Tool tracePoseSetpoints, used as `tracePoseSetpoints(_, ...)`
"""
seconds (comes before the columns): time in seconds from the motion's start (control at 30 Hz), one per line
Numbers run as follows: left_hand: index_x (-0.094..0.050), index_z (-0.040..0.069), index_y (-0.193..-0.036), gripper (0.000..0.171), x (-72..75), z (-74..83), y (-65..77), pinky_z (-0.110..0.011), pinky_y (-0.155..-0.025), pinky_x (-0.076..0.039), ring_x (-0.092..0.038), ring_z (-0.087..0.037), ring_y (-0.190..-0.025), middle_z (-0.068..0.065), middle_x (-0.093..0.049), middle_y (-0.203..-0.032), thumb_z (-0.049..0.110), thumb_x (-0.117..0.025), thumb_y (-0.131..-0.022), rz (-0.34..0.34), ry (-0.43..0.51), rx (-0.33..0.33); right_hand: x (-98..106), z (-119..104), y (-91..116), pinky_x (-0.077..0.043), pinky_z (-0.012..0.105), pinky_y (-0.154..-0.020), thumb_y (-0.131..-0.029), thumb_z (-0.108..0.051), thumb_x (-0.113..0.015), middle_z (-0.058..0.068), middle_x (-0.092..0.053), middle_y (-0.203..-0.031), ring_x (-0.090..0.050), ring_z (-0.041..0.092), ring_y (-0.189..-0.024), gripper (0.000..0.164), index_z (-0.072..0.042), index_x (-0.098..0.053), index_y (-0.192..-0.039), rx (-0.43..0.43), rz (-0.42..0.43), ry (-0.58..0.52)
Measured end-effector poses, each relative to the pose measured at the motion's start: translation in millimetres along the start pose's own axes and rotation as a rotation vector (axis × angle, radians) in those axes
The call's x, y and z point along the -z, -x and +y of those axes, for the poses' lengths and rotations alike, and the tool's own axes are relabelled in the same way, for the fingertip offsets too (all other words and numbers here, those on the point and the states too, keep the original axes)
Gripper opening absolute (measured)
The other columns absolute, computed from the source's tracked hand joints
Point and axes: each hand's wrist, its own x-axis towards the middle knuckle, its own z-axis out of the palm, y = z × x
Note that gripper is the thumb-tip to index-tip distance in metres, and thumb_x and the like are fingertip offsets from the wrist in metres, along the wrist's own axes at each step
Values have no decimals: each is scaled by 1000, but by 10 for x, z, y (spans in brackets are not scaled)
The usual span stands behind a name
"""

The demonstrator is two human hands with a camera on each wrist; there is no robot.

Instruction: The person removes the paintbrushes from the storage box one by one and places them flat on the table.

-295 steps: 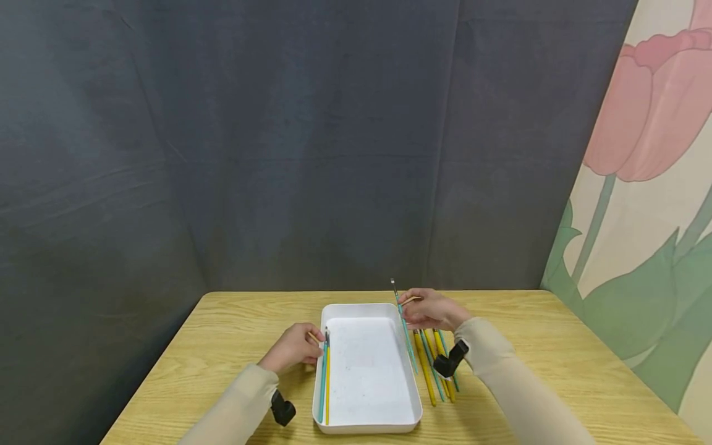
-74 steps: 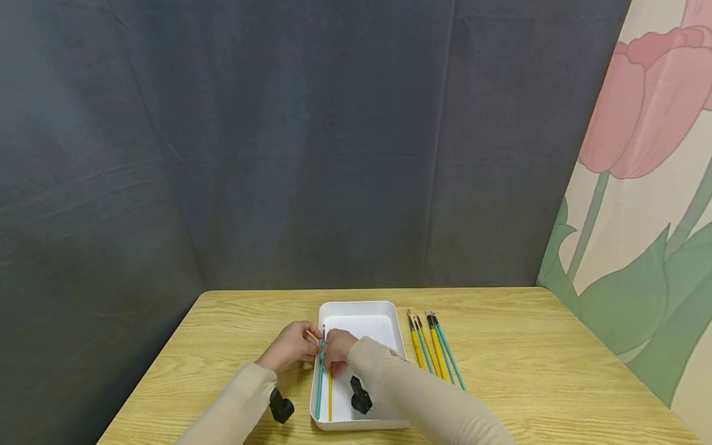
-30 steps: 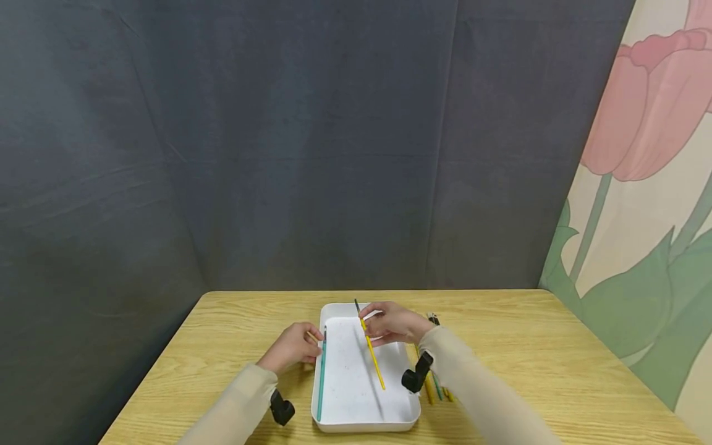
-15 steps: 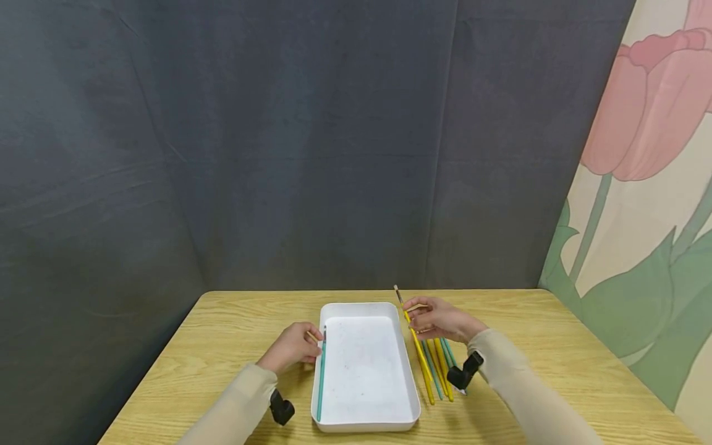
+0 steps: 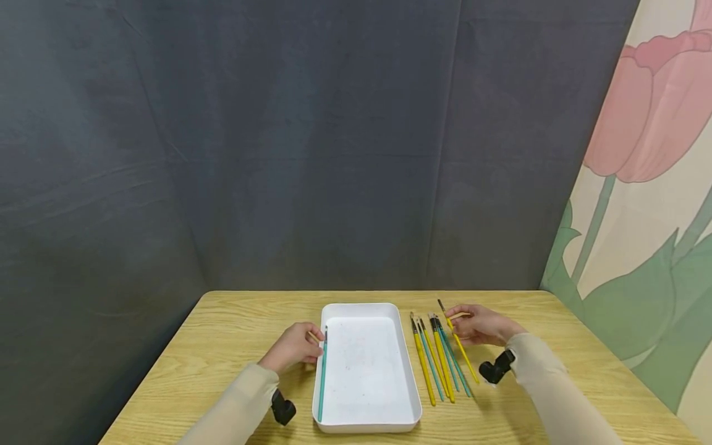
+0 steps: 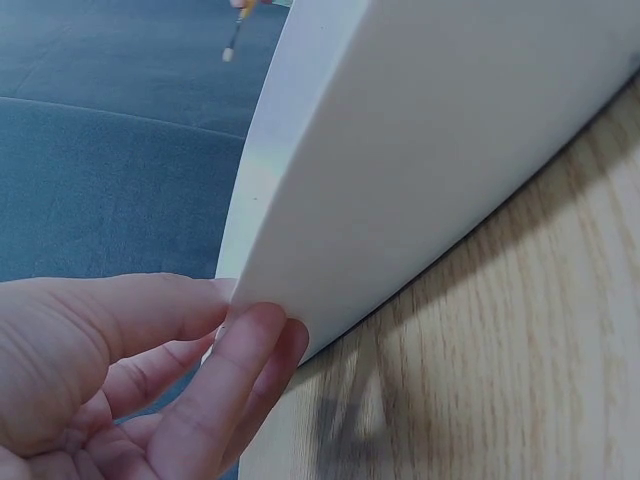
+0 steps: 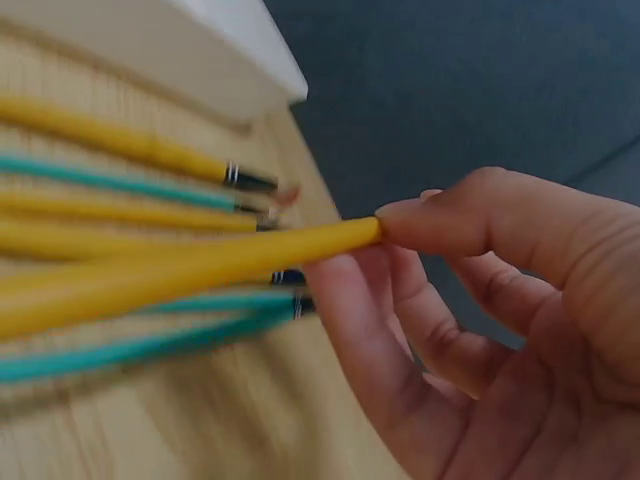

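Observation:
My left hand (image 5: 295,347) pinches the left rim of a white tray (image 5: 367,428), thumb on one side and fingers on the other, as the left wrist view shows. Inside the tray a teal paintbrush (image 5: 322,383) lies along the left wall. My right hand (image 5: 481,325) pinches a yellow paintbrush (image 5: 466,356) between thumb and fingers, bristles pointing away from me. The held brush slants at the right end of a row of yellow and teal paintbrushes (image 5: 424,368) on the table. In the right wrist view this yellow handle (image 7: 190,270) crosses in front of the row.
The wooden table (image 5: 245,315) bears the tray in the middle and the brush row just to its right. A dark cloth (image 5: 322,154) hangs behind the table. A wall with painted tulips (image 5: 628,123) rises at the right.
My right hand has taken the yellow paintbrush out of the tray and carried it right, past the row. A teal brush held earlier is no longer in that hand. My left hand stays put.

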Motion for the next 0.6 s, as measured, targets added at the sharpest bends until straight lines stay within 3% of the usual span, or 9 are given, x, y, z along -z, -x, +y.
tracePoseSetpoints(0.23, -58, -8, -103, 23, 2, -5, 0, -31, -63, -57, -58, -16, -65, -10, -55, -79, -7, -67, -82, -2, 5, -8, 59, 192, -8, -55, 28, -66, -92, 4, -51, 2, -54, -90, -46, 9, -67, 46, 11, -32, -133, -42, 16, -33)
tracePoseSetpoints(0.4, -58, -8, -103, 23, 6, 0, 10, -31, -63, -57, -59, -16, -66, -10, -55, -79, -7, -68, -82, -1, 2, -10, 8, 284, -71, -54, 28, -63, -89, 3, -52, 5, -53, -95, -47, 10, -65, 44, 9, -38, -130, -82, 105, 27)
tracePoseSetpoints(0.6, -59, -7, -103, 23, 3, 1, 16, -33, -65, -58, -60, -17, -67, -11, -55, -81, -6, -68, -83, 1, 2, -2, -67, 335, -134, -51, 28, -58, -81, 6, -57, 4, -50, -87, -41, 10, -58, 45, 6, -46, -125, -147, 221, 93)
